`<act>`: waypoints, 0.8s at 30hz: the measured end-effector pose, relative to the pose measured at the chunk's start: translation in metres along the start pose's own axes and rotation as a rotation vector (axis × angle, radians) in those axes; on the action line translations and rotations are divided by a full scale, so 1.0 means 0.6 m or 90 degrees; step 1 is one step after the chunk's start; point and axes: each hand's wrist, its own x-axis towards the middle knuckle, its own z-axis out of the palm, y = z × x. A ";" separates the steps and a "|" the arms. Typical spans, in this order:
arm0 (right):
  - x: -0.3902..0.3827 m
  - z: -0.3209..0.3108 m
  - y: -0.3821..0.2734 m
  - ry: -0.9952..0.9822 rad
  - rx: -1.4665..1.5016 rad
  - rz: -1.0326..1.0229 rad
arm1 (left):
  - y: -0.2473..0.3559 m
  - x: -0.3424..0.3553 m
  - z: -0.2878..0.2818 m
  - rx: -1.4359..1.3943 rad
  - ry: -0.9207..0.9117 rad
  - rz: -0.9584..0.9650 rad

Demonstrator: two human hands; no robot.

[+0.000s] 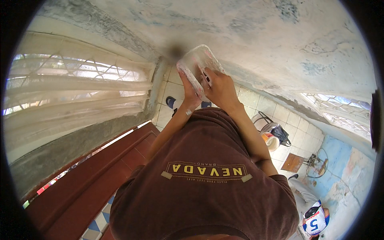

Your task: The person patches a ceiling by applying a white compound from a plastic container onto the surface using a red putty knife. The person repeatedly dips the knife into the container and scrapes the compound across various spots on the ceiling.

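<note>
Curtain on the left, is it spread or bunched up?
Spread: the curtain hangs in loose folds across the grille, which shows through its thin cloth.

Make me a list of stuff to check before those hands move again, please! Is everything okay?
1. Left hand has a grip on the pale tray: ok, it holds the lower left side.
2. Right hand has hold of the small tool: ok.
3. Tool's working end is ready: cannot tell, too little of it shows.
4. Bucket is apart from the sandals: ok, it stands off to the right.
5. The other person is clear of both hands: ok, far off at the lower right.
</note>
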 end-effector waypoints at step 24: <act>0.039 -0.009 0.016 -0.065 -0.067 0.032 | -0.004 0.028 -0.045 -0.127 -0.226 -0.064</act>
